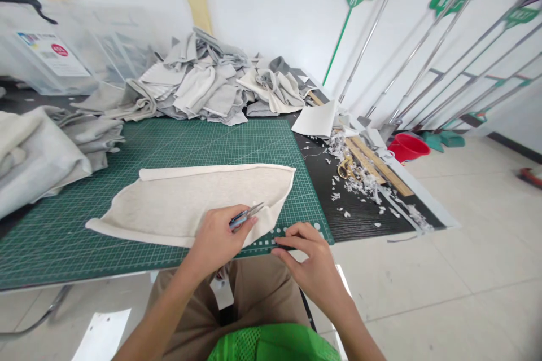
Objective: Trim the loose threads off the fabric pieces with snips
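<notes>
My left hand (222, 237) is closed round a small pair of blue-handled thread snips (242, 219), blades pointing right. Under that hand lies a cream fabric piece (178, 197), flat on the green cutting mat (254, 141) with its long edges rolled up. The snips' tips are over the fabric near its right end. My right hand (309, 254) is at the mat's front edge, just right of the fabric. Its thumb and forefinger are brought together in a pinch; whatever they hold, if anything, is too small to make out.
Grey and cream fabric pieces (207, 79) are heaped at the back, with another pile (42, 146) at left. On the right lie gold-handled scissors (346, 168), wooden rulers (379, 166) and scraps (359, 186). A clear plastic bin (105, 39) stands back left; a red bucket (409, 148) is beyond the table.
</notes>
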Tool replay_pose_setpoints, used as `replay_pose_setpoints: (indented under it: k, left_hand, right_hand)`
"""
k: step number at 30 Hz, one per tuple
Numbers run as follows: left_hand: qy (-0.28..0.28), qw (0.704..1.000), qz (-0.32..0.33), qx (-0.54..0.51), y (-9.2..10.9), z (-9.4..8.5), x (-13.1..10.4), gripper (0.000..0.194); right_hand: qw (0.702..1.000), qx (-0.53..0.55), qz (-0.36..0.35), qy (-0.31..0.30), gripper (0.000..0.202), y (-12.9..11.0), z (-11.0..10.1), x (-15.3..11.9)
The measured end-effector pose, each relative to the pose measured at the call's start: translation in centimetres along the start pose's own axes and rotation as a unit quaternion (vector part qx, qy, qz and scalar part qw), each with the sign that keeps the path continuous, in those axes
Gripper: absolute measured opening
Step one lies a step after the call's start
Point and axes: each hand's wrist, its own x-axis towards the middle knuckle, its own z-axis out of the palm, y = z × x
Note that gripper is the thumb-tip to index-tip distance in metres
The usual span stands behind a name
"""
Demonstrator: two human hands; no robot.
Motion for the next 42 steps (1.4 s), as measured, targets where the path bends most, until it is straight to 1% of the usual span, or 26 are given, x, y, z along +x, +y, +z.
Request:
replay_pose_setpoints:
  k: [5, 9, 14, 16, 18, 20, 21, 23, 24, 26, 28, 29, 31, 33, 36, 39, 42]
  left_hand:
    - [0.012, 1.000, 0.010, -0.006, 0.3, -0.1, -0.1, 0.025]
    - [0.015, 1.000, 0.014, -0.011, 0.2, -0.1, -0.2, 0.026]
    - [0.020, 1.000, 0.015, -0.017, 0.0, 0.0, -0.3, 0.026]
    - [0.021, 0.999, 0.018, -0.018, 0.0, 0.0, -0.3, 0.027]
    - [0.021, 0.999, 0.021, -0.019, 0.1, -0.1, -0.3, 0.027]
    - [0.024, 0.999, 0.022, -0.018, 0.2, -0.3, -0.4, 0.028]
    - [0.027, 0.999, 0.021, -0.017, 0.2, -0.3, -0.4, 0.028]
    - [0.030, 0.999, 0.025, -0.015, 0.3, -0.4, -0.4, 0.028]
    - [0.031, 0.999, 0.028, -0.013, 0.3, -0.4, -0.4, 0.028]
    - [0.034, 0.999, 0.032, -0.012, 0.3, -0.3, -0.5, 0.028]
    - [0.033, 0.999, 0.028, -0.013, 0.2, -0.3, -0.5, 0.028]
    - [0.031, 0.999, 0.026, -0.016, 0.2, -0.3, -0.5, 0.028]
    - [0.025, 0.999, 0.024, -0.024, 0.1, -0.3, -0.5, 0.028]
    - [0.025, 0.999, 0.027, -0.032, 0.2, -0.4, -0.5, 0.026]
    - [0.031, 0.998, 0.037, -0.048, 0.2, -0.5, -0.6, 0.026]
    - [0.024, 0.996, 0.040, -0.078, 0.2, -0.6, -0.8, 0.028]
    - [0.017, 0.994, 0.047, -0.101, -0.1, -0.6, -0.9, 0.029]
  right_hand:
    - [1.000, 0.005, -0.017, 0.014, 0.011, 0.0, 0.2, -0.3]
    - [0.998, 0.005, -0.023, 0.049, 0.013, -0.3, 0.6, -0.6]
    - [0.994, -0.042, -0.065, 0.078, 0.015, -0.4, 1.6, -0.8]
    - [0.993, -0.068, -0.065, 0.078, 0.015, -0.4, 2.1, -0.9]
    - [0.993, -0.073, -0.053, 0.071, 0.016, -0.6, 2.1, -0.9]
    - [0.995, -0.051, -0.034, 0.073, 0.015, -0.6, 1.2, -0.9]
    - [0.995, -0.040, -0.024, 0.084, 0.015, -0.5, 0.4, -0.8]
    - [0.991, -0.044, 0.000, 0.128, 0.014, 0.0, -1.9, -0.3]
    - [0.985, -0.065, 0.010, 0.158, 0.014, 0.5, -3.3, 0.2]
    - [0.967, -0.130, 0.025, 0.216, 0.015, 1.9, -6.3, 1.5]
    - [0.946, -0.196, 0.033, 0.257, 0.016, 3.9, -9.0, 3.1]
    - [0.937, -0.225, 0.034, 0.264, 0.016, 5.0, -10.1, 3.9]
    - [0.926, -0.276, 0.032, 0.257, 0.016, 7.0, -11.8, 5.4]
    - [0.919, -0.319, 0.024, 0.232, 0.019, 8.6, -12.7, 6.4]
    - [0.908, -0.370, 0.020, 0.195, 0.029, 9.9, -13.1, 6.7]
    - [0.900, -0.384, 0.029, 0.204, 0.028, 9.7, -12.6, 6.2]
    - [0.910, -0.339, 0.027, 0.238, 0.027, 8.6, -11.8, 5.7]
